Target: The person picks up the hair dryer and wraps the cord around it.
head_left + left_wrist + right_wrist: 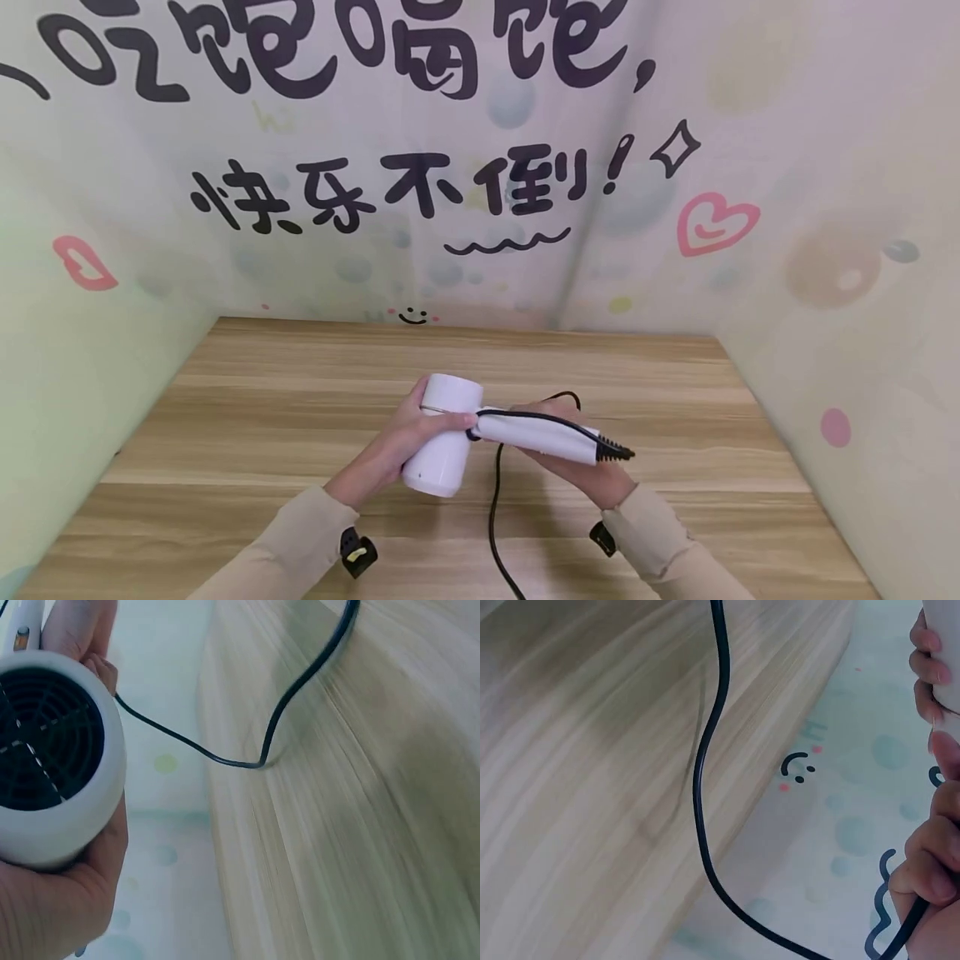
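Observation:
A white hair dryer (pixel 438 467) is held up above the table between both hands, its barrel to the left and handle to the right. My left hand (pixel 397 437) grips the barrel, thumb across it near the handle joint. My right hand (pixel 581 477) holds the handle from behind and below. In the right wrist view, curled fingers (pixel 930 859) also have the black cord (pixel 699 787) between them. That cord lies along the handle, then hangs to the table. A dark round grille (pixel 52 742) on the barrel's end faces the left wrist camera.
The wood-grain table (pixel 300 358) meets a printed backdrop (pixel 420 275) at its back and sides. Part of the cord (pixel 240 761) touches the tabletop and runs toward the front edge. Dark straps (pixel 358 552) sit on both wrists.

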`<state>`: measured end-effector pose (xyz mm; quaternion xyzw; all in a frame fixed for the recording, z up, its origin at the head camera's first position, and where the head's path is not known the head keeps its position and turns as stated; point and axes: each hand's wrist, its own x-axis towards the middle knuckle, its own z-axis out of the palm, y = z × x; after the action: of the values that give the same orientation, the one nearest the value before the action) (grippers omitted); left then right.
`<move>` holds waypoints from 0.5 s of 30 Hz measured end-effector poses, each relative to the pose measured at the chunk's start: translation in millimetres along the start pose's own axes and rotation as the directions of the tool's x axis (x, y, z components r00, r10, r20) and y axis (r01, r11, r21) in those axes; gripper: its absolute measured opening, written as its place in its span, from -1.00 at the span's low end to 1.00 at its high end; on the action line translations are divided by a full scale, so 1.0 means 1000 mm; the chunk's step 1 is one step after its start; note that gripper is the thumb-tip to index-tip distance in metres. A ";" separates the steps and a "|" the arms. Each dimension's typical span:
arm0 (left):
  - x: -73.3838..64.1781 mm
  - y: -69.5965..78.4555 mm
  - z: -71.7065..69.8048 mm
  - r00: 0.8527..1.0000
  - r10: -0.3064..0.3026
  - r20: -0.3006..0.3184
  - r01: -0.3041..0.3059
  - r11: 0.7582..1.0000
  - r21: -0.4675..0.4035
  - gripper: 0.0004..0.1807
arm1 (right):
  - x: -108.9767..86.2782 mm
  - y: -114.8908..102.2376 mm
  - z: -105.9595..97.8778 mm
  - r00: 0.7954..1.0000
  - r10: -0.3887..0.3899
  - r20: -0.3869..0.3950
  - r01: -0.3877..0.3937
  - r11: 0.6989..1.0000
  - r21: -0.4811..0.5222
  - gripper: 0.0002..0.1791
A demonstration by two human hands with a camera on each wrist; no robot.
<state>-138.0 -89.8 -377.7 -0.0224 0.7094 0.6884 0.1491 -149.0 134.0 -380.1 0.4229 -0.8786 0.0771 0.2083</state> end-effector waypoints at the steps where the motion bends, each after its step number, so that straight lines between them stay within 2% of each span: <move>1: 0.000 0.000 0.000 1.000 0.013 0.021 -0.013 1.000 0.010 -0.20 | 0.001 0.001 0.000 0.999 0.051 -0.015 -0.045 0.965 0.259 -0.92; 2: 0.001 -0.001 -0.001 0.999 0.026 0.046 -0.027 0.999 0.021 -0.20 | 0.003 0.003 0.000 0.995 0.091 0.042 -0.100 0.925 0.366 -0.93; 3: 0.001 -0.001 -0.001 0.997 0.044 0.068 -0.047 0.998 0.039 -0.20 | 0.004 0.005 0.000 0.993 0.115 0.016 -0.111 0.908 0.404 -0.88; 4: 0.001 -0.002 -0.002 0.994 0.062 0.091 -0.068 0.996 0.054 -0.18 | 0.005 0.007 0.001 0.994 0.101 0.045 -0.110 0.934 0.339 -0.90; 6: 0.001 -0.002 -0.004 0.986 0.101 0.135 -0.114 0.989 0.090 -0.19 | 0.004 0.013 0.002 0.996 0.066 0.064 -0.080 0.965 0.251 -0.96; 8: 0.000 -0.002 -0.006 0.977 0.132 0.169 -0.155 0.979 0.132 -0.17 | 0.002 0.019 0.002 1.000 0.009 0.019 -0.013 0.980 0.197 -0.95; 13: -0.003 0.001 -0.009 0.961 0.183 0.208 -0.227 0.950 0.214 -0.16 | 0.000 0.031 -0.004 0.990 -0.089 -0.110 0.097 0.992 0.075 -0.83; 15: -0.004 0.002 -0.008 0.959 0.195 0.206 -0.244 0.938 0.247 -0.15 | 0.003 0.034 -0.008 0.983 -0.107 -0.151 0.114 0.993 0.039 -0.69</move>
<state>-136.5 -98.5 -374.3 0.1394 0.7784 0.5969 0.1358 -174.2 155.6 -370.0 0.4689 -0.8337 0.1177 0.2670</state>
